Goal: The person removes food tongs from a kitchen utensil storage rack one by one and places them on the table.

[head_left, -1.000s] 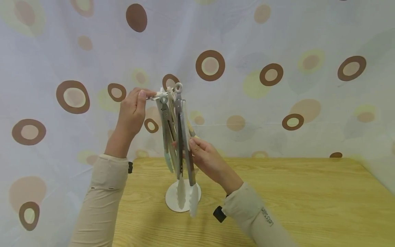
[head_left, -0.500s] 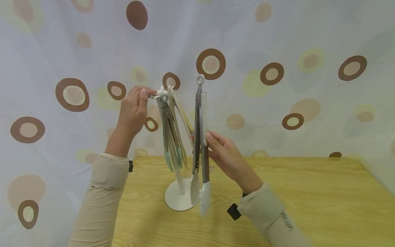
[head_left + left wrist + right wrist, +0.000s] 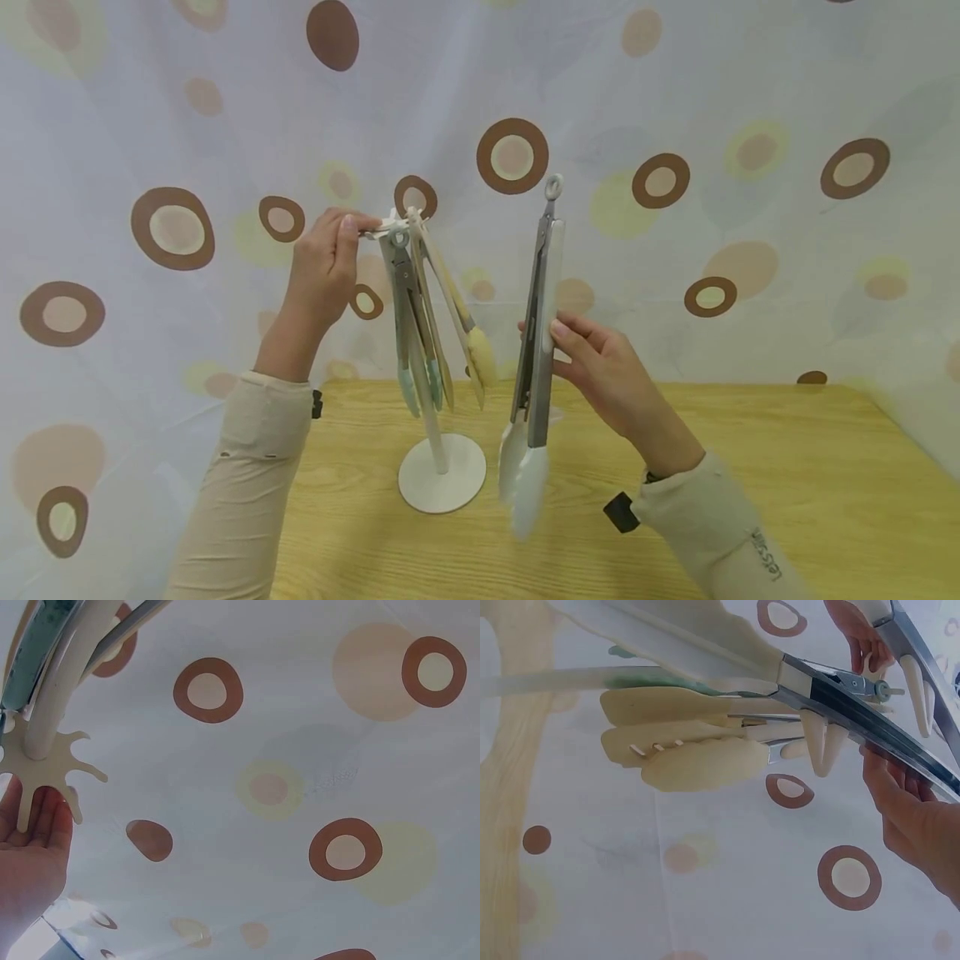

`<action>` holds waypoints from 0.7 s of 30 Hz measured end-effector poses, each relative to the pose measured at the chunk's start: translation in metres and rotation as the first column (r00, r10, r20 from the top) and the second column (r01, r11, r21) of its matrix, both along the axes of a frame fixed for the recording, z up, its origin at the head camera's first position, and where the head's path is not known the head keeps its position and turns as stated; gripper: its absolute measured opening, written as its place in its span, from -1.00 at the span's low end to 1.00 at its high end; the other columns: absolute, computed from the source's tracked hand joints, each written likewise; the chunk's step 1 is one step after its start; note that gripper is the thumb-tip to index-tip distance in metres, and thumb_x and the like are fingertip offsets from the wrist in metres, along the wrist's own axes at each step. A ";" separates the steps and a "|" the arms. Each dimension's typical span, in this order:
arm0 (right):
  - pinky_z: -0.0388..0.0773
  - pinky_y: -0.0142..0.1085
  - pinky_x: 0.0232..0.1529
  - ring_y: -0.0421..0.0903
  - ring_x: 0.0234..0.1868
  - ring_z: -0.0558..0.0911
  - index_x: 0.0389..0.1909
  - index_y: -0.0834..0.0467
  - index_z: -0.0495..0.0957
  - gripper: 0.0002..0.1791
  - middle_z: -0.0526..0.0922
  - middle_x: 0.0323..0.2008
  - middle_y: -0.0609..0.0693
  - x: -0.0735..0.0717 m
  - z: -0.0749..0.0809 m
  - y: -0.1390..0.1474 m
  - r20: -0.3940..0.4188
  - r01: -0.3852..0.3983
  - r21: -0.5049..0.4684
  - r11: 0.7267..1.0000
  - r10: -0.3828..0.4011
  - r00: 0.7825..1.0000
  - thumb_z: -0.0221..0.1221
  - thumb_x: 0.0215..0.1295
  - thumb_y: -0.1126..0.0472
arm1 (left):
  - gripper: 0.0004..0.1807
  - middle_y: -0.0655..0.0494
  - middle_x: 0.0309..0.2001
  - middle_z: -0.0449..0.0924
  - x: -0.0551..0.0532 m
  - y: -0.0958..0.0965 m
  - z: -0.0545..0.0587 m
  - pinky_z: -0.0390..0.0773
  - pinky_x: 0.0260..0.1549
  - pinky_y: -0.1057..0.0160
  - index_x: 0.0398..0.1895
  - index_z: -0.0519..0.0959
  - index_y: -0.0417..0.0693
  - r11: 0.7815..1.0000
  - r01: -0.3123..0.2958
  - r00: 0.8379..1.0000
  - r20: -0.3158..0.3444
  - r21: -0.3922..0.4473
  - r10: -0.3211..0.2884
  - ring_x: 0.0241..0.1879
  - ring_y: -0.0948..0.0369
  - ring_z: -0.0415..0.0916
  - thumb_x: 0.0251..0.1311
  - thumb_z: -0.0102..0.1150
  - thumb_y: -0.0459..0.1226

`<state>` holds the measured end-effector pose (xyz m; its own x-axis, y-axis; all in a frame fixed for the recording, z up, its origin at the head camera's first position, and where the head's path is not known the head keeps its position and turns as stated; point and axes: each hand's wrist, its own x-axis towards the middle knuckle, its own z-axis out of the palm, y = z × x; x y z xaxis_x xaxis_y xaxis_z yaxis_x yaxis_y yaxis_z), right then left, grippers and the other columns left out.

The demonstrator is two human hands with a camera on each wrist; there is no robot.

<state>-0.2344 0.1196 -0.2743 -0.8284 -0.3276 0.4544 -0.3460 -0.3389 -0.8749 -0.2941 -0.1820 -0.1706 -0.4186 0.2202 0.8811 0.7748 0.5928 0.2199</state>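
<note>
At the top of a white utensil stand (image 3: pixel 442 492), my left hand (image 3: pixel 318 271) grips the hooked crown; in the left wrist view its fingers curl under the prongs of that crown (image 3: pixel 49 769). My right hand (image 3: pixel 611 379) pinches a pair of steel tongs (image 3: pixel 541 408) with white scalloped tips, partway down one arm. They hang ring end up, to the right of the stand and apart from it. Mint-tipped tongs (image 3: pixel 407 387) and yellow-tipped tongs (image 3: pixel 482 358) hang on the stand. The right wrist view shows a yellow spatula (image 3: pixel 660 709) and a slotted turner (image 3: pixel 619 742) hanging there too.
The stand's round base rests on a wood-grain table (image 3: pixel 750 492). Behind it hangs a white curtain (image 3: pixel 585 100) printed with brown, peach and yellow ovals. Both forearms wear beige sleeves (image 3: pixel 243 483).
My right hand has drawn the white-tipped tongs away from the stand to the right, uncovering the yellow-tipped tongs. The left hand has stayed on the crown.
</note>
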 end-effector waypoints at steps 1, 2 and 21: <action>0.49 -0.20 0.11 -0.09 0.18 0.52 0.27 0.46 0.26 -0.48 0.49 0.15 0.09 0.001 0.000 0.002 0.001 0.011 0.001 1.000 -0.011 1.000 -0.01 0.47 0.18 | -0.62 -0.22 -0.15 0.58 0.000 0.000 0.000 0.43 -0.07 0.03 -0.16 0.61 -0.39 1.000 -0.002 1.000 0.000 -0.001 0.002 -0.08 -0.04 0.49 0.43 -0.26 -0.36; 0.49 -0.21 0.10 -0.09 0.17 0.53 0.28 0.45 0.26 -0.48 0.50 0.15 0.08 0.001 0.000 0.004 -0.002 0.022 0.007 1.000 -0.022 1.000 0.00 0.47 0.17 | -0.62 -0.22 -0.15 0.58 0.000 0.000 0.000 0.43 -0.07 0.03 -0.16 0.61 -0.39 1.000 -0.004 1.000 0.002 -0.001 0.004 -0.08 -0.04 0.49 0.43 -0.26 -0.36; 0.57 -0.28 -0.05 -0.19 -0.14 0.62 0.16 0.31 0.40 -0.66 0.56 -0.05 0.01 0.007 -0.006 0.055 -0.054 0.177 0.077 0.981 -0.173 0.983 0.02 0.45 0.26 | -0.62 -0.21 -0.15 0.57 0.001 0.000 0.000 0.43 -0.08 0.05 -0.16 0.61 -0.39 1.000 0.004 1.000 0.012 0.004 -0.004 -0.08 -0.03 0.49 0.44 -0.26 -0.37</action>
